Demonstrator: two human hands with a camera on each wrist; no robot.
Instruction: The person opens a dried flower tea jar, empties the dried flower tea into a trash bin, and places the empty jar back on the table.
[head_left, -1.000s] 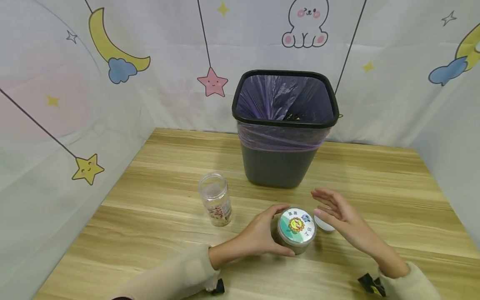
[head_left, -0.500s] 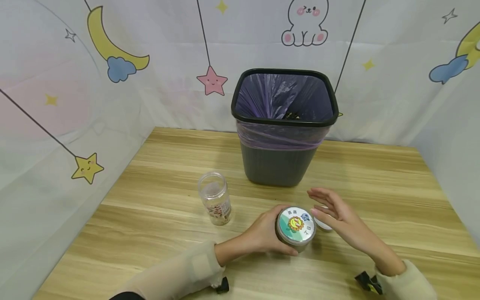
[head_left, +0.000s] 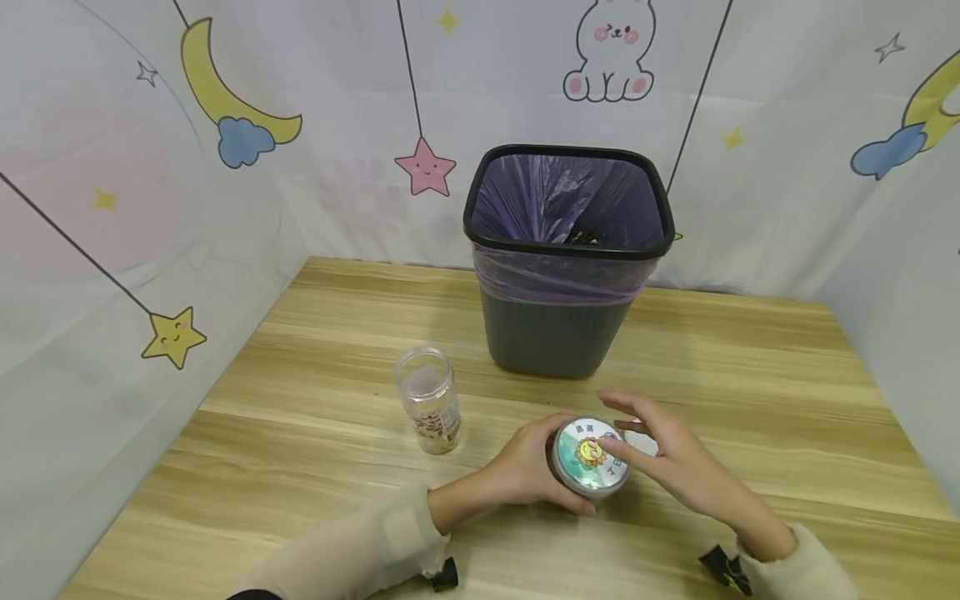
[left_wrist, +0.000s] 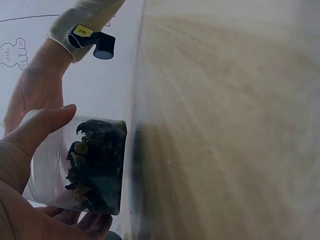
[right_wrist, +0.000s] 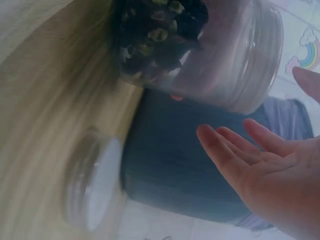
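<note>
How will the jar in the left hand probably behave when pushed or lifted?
The jar is probably stiff: its clear wall shows no dent where the left hand grips. Dark pieces lie in its lower part, so it should resist tipping. Laid sideways, its round body might roll.

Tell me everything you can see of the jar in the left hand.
The jar is a clear cylinder, plastic by its look, ridged near its top. The round top bears a green and white label with a sunflower and dark characters. Dark, crumpled bits flecked with yellow lie in the lower part. It is roughly upright at the table, in front of the bin; base contact is unclear. The left hand grips its side; the right hand is close by its top, apparently not touching.
</note>
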